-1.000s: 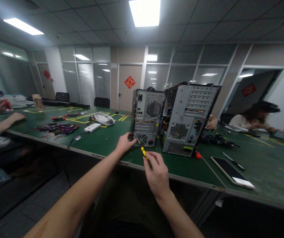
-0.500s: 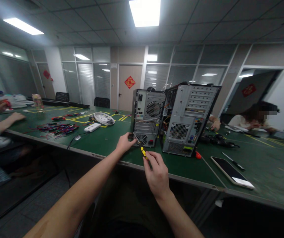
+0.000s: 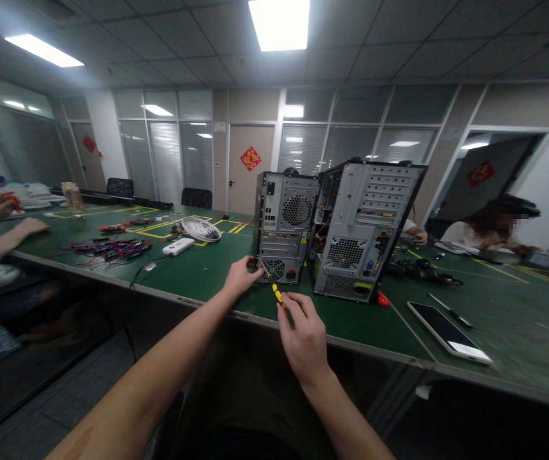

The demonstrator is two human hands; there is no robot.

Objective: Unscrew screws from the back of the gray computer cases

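A yellow and black screwdriver (image 3: 276, 291) is pinched by its handle in my right hand (image 3: 304, 332). Its shaft slants up and left to the lower left back of the smaller computer case (image 3: 280, 243). My left hand (image 3: 243, 276) is at that same lower left corner, its fingertips close to the shaft tip; what they hold, if anything, is too small to tell. Just right of this case stands a larger computer case (image 3: 351, 255), its slotted metal back facing me.
On the green table (image 3: 198, 278) lie tangled wires (image 3: 106, 249), a white power strip (image 3: 179, 246), a round white grille (image 3: 201, 229), a phone (image 3: 448, 332) and black cables (image 3: 421, 271). People sit at left and right.
My hands and the screwdriver have hardly moved. Behind the larger case, another person's hand has shifted slightly to the right.
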